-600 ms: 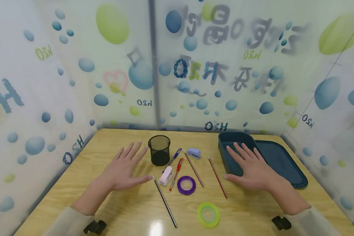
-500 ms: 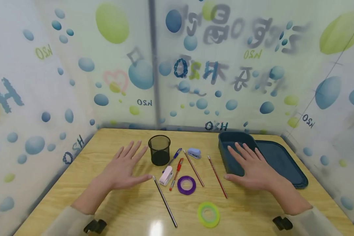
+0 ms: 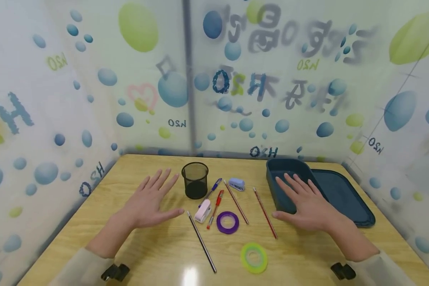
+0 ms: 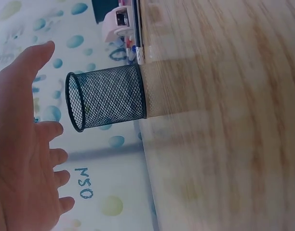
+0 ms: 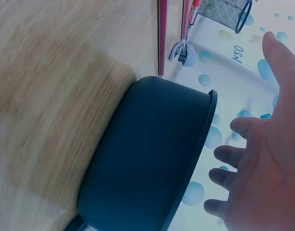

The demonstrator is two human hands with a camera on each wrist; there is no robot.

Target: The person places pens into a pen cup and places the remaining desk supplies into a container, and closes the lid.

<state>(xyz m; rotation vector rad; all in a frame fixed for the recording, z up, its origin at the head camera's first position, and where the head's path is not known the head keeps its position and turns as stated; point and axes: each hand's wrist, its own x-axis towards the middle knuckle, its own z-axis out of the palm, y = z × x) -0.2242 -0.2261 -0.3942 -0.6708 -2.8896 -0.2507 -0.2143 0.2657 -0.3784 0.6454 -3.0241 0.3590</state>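
Note:
My left hand [image 3: 148,204] hovers palm down with fingers spread, left of a black mesh pen cup [image 3: 195,186]; it holds nothing. In the left wrist view the cup [image 4: 109,96] stands apart from the fingers. Over the near side of a dark teal bin [image 3: 280,190] hangs my right hand [image 3: 305,206], fingers spread too and holding nothing. Between the hands lie a blue pen [image 3: 214,187], a red pen [image 3: 218,202], a pink stapler [image 3: 203,211], a blue stapler [image 3: 237,184], two reddish pencils [image 3: 237,202] and a black pencil [image 3: 201,242].
A purple tape roll [image 3: 219,223] and a yellow-green tape roll [image 3: 244,258] lie on the wooden table [image 3: 157,254]. Right of the bin is a flat dark lid [image 3: 350,198]. Printed curtains [image 3: 228,135] surround the table's back and sides.
Both hands stay spread in nearly the same place. The head view has shifted slightly, so the objects appear a little up and to the right. Nothing on the table has moved.

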